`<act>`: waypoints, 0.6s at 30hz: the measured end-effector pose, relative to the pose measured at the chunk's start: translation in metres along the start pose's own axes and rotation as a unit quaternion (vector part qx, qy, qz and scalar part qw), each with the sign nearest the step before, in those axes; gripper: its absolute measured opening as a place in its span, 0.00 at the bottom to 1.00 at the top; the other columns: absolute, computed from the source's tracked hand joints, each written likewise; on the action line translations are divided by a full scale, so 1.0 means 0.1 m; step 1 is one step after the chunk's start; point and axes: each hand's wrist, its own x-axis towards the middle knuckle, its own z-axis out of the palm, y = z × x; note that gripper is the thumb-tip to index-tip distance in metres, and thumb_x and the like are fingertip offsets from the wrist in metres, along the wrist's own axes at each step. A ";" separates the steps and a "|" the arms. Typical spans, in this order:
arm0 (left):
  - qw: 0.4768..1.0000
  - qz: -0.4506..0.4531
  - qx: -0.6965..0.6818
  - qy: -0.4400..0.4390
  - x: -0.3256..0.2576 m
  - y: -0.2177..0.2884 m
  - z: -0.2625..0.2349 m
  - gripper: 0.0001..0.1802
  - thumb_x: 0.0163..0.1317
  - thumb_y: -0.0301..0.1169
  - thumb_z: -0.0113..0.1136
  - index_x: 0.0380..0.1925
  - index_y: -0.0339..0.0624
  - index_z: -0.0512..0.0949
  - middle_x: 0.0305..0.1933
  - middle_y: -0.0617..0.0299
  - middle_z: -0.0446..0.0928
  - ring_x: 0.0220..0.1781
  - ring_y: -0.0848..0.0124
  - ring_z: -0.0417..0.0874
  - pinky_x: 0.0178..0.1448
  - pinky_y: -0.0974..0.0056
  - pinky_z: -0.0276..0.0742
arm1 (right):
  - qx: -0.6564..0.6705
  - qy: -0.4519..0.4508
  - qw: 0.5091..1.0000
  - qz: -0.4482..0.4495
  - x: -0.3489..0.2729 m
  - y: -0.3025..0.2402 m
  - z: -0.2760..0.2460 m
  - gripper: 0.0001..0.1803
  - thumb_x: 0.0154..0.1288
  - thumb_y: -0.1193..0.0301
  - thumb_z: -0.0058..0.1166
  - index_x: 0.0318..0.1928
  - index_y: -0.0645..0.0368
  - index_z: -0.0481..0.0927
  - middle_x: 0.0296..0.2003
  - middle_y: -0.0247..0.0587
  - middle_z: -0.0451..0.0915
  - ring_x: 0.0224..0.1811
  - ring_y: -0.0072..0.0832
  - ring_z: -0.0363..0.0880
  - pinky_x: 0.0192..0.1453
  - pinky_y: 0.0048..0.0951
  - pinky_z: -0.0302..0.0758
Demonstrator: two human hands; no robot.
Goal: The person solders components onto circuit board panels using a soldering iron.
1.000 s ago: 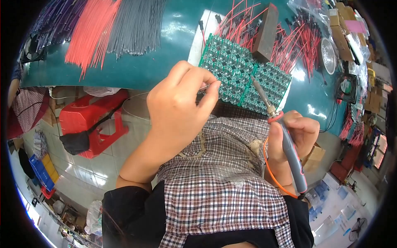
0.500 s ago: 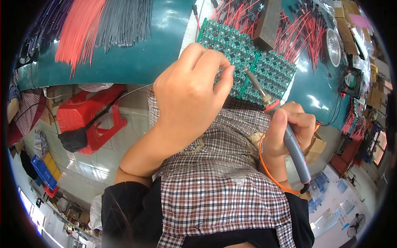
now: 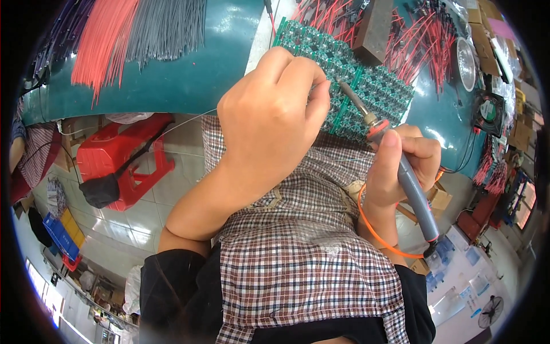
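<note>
A soldering iron [image 3: 413, 192] with a grey handle is gripped in my right hand [image 3: 395, 166], its metal tip pointing up and left over a green circuit board panel [image 3: 381, 94]. The tip is close to the panel; I cannot tell whether it touches. My left hand [image 3: 275, 109] is closed in a pinch above the panel's left part, hiding some of it. A thin silvery solder wire [image 3: 192, 118] runs from the left into this hand. Its end at the fingertips is hard to make out. The panel carries many small boards in rows.
A dark metal block [image 3: 373, 31] rests at the panel's far edge, beside bundles of red wires with black connectors [image 3: 421, 43]. Red wires [image 3: 106, 46] and grey wires [image 3: 166, 31] lie at the far left. A small fan [image 3: 488, 112] sits at right; a red stool [image 3: 114, 146] stands below.
My left hand has shifted slightly up and right over the panel. My right hand has moved a little to the right with the soldering iron, which stays near the panel.
</note>
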 end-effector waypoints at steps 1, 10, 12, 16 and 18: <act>1.000 -0.001 0.005 -0.001 0.00 0.00 0.00 0.08 0.43 0.26 0.66 0.21 0.46 0.74 0.23 0.65 0.70 0.20 0.67 0.76 0.22 0.65 0.69 | -0.001 0.000 1.000 -0.004 0.00 0.00 0.00 0.14 0.57 0.83 0.57 0.35 0.59 0.64 0.24 0.40 0.74 0.23 0.18 0.68 0.27 0.19 0.65; 1.000 -0.013 0.011 -0.019 0.01 0.02 -0.02 0.07 0.45 0.25 0.66 0.22 0.44 0.76 0.24 0.65 0.72 0.22 0.69 0.77 0.24 0.67 0.70 | 0.022 -0.008 1.000 0.002 0.12 0.01 -0.02 0.14 0.53 0.83 0.60 0.32 0.61 0.66 0.23 0.39 0.73 0.22 0.18 0.67 0.27 0.18 0.64; 0.999 -0.026 0.013 -0.037 0.01 0.03 -0.03 0.07 0.46 0.23 0.67 0.23 0.43 0.77 0.24 0.66 0.73 0.24 0.73 0.78 0.26 0.70 0.71 | 0.021 -0.010 1.000 0.004 0.16 0.00 -0.03 0.14 0.52 0.83 0.60 0.31 0.61 0.66 0.23 0.39 0.73 0.22 0.18 0.67 0.27 0.17 0.64; 0.999 -0.018 0.015 -0.030 0.02 0.04 -0.03 0.06 0.47 0.23 0.67 0.23 0.43 0.78 0.24 0.66 0.74 0.22 0.74 0.77 0.25 0.70 0.70 | 0.039 0.001 0.999 -0.003 0.19 -0.01 -0.02 0.14 0.52 0.84 0.59 0.31 0.61 0.66 0.22 0.37 0.71 0.22 0.17 0.66 0.27 0.17 0.63; 0.999 -0.007 0.020 -0.026 0.04 0.04 -0.05 0.06 0.47 0.23 0.66 0.24 0.44 0.78 0.25 0.66 0.74 0.20 0.75 0.75 0.24 0.70 0.69 | 0.041 0.012 0.999 -0.013 0.20 -0.01 -0.02 0.13 0.52 0.84 0.59 0.30 0.60 0.66 0.21 0.36 0.71 0.22 0.17 0.65 0.26 0.17 0.62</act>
